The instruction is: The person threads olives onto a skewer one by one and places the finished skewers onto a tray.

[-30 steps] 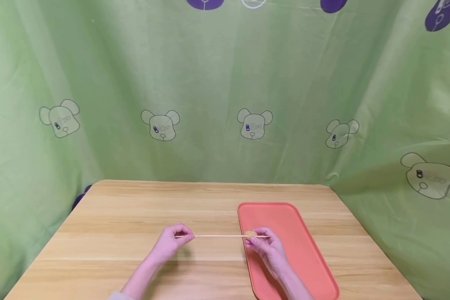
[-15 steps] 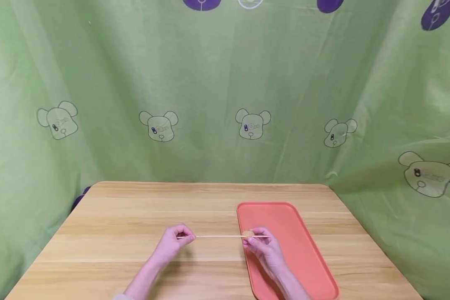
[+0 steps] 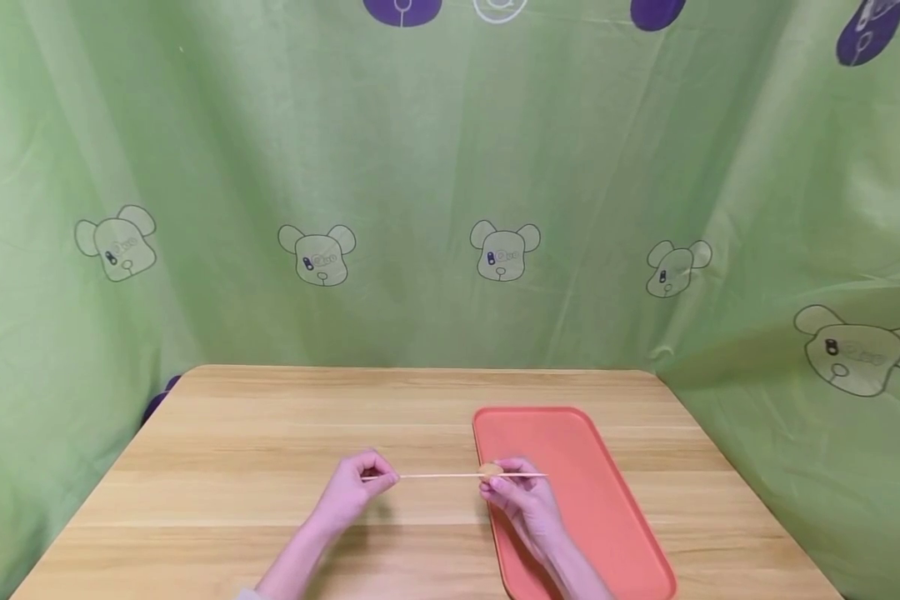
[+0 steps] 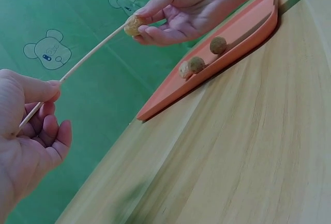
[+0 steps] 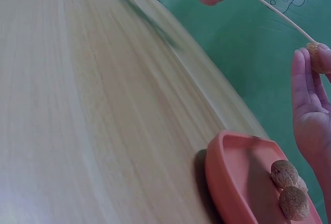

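Observation:
A thin wooden skewer [image 3: 442, 476] runs level between the two hands, over the table. My left hand [image 3: 351, 492] pinches it near its left end between thumb and fingers. A small brown meatball-like ball [image 3: 490, 472] is threaded on the right part. My right hand [image 3: 532, 510] holds this ball between thumb and fingers, and the skewer's end sticks out to its right. In the left wrist view three similar balls [image 4: 218, 45] lie on the tray, two of them side by side; in the head view the right hand and arm hide them.
The reddish-orange rectangular tray [image 3: 540, 429] lies on the right half of the wooden table [image 3: 270, 425], under the right forearm. Its low raised rim faces the left hand. A green curtain [image 3: 412, 317] with bear-head prints hangs behind and on both sides.
The ball has slid a little left along the skewer, so more of the end protrudes on the right. My left hand has shifted slightly right with the skewer; the hands are closer together.

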### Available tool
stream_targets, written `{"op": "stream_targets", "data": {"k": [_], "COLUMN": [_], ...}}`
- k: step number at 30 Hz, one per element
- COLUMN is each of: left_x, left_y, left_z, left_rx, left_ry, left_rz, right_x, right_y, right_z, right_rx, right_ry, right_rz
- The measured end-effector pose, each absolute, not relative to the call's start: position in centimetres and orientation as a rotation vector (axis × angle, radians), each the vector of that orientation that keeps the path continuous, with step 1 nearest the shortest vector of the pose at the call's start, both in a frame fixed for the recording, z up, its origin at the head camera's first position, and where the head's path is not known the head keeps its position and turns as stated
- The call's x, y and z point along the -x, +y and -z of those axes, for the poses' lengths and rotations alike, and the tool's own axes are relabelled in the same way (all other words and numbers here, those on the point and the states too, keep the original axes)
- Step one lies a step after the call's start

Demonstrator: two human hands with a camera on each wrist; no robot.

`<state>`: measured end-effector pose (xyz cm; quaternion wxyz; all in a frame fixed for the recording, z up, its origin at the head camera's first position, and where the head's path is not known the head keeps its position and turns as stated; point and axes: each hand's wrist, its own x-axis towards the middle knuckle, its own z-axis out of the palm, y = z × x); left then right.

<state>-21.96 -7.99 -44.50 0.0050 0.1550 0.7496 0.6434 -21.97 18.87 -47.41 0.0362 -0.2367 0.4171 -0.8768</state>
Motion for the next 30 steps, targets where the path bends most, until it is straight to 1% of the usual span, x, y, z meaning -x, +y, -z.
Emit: {"op": "stream_targets", "data": {"k": [7,30], "left_x": [21.9,21.7], "left_y": [-7.7,-6.8], "left_z": [44.4,44.4], "left_rx": [-0.472,-0.501], "left_ry": [2.343,2.375], "left_rz": [-2.034,-2.027], "right_x": [22.0,21.8], "right_y": [18.5,17.8], "right_z": [47.2,46.9], "right_rx": [0.747,0.694], "right_ry": [1.261,1.286], "right_rz": [2.693,2.681]}}
